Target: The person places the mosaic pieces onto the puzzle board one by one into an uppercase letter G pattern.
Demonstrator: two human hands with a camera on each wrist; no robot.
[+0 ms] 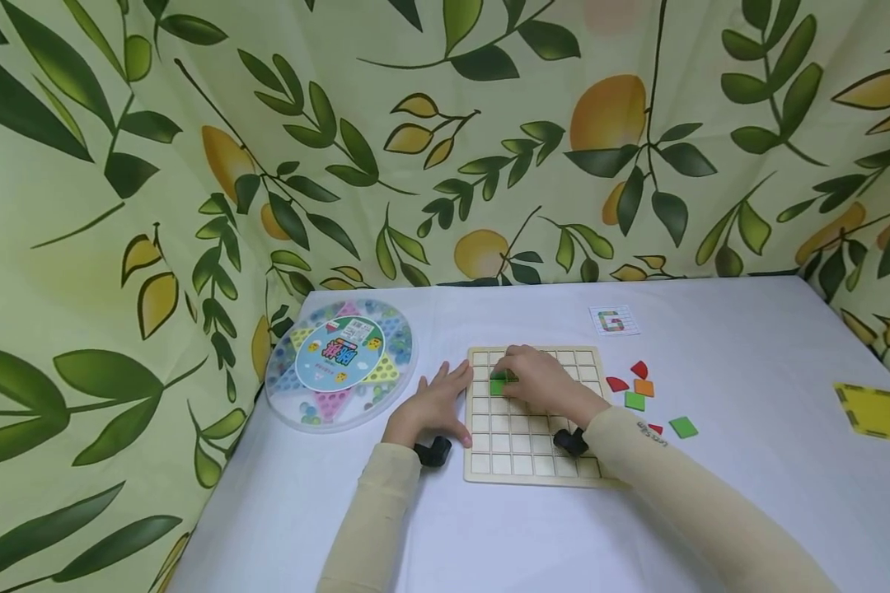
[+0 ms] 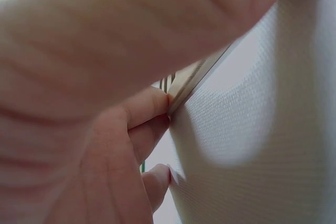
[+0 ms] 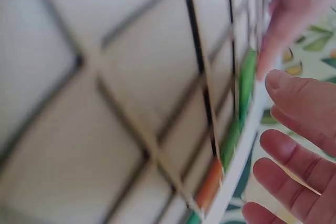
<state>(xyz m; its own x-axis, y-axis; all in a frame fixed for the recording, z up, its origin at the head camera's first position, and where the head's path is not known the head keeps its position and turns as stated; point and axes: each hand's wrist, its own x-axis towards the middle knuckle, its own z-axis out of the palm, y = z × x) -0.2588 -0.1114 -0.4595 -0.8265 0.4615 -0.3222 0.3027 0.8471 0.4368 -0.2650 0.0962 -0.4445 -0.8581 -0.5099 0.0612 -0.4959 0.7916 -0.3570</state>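
Note:
A light wooden grid board (image 1: 500, 465) lies flat on the table. My left hand (image 1: 430, 409) is beside its left side, fingers spread, and fingertips (image 2: 160, 98) touch the board's edge. Over the upper part of the board is my right hand (image 1: 540, 380), near a green square tile (image 1: 497, 387). In the right wrist view, its fingers (image 3: 283, 145) are spread and relaxed, with no tile between them. That view shows a row of tiles in the grid, green pieces (image 3: 247, 80) and an orange piece (image 3: 210, 182). In the head view, the right hand covers part of this row.
Right of the board lie loose red, orange and green pieces, among them a green square (image 1: 683, 427) and an orange square (image 1: 644, 388). A card with a coloured G (image 1: 614, 320) lies behind them. A round game board (image 1: 341, 354) is at left, a yellow rectangle (image 1: 877, 412) far right.

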